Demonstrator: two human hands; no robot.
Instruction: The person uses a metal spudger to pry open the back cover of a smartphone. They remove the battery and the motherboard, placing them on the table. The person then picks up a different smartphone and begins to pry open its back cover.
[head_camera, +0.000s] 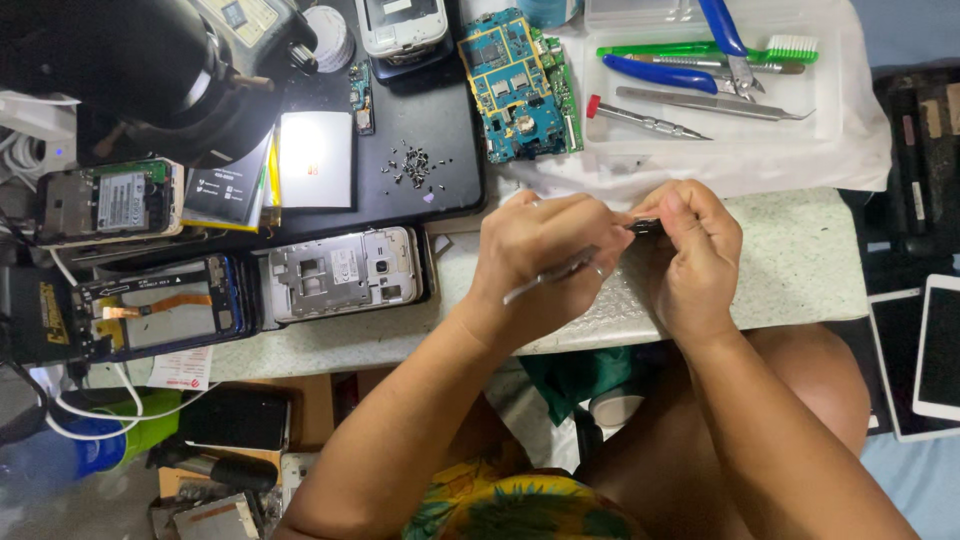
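Pinching metal tweezers in left hand, right hand grip pinching small dark part, white tray holding pliers

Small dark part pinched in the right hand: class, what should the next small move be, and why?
Probably ease the tweezers' tip a little further onto the small dark part. The left hand holds the tweezers aimed at that part, which the right hand pinches above the table edge. The contact itself is too small to see.

A slim silver metal tweezers is slanting from eight o'clock toward two o'clock, its tips meeting a small dark flat component lying level above the speckled worktop edge.
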